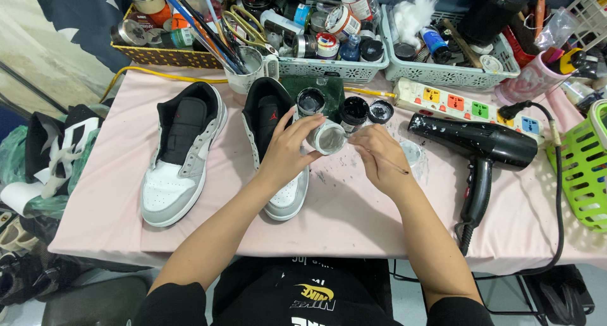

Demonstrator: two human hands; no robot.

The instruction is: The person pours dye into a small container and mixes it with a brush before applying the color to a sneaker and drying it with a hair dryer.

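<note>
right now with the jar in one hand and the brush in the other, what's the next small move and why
Probably dip the brush tip into the small paint jar. The left hand holds the jar tilted toward the right hand, the brush tip sits right at its open mouth, and the grey-and-white shoe lies just beneath.

jar: small round paint jar [328, 137], open, whitish-grey inside, tilted on its side, mouth toward the camera, above the table
brush: thin paintbrush [384, 162], lying slantwise, tip toward the jar
</note>
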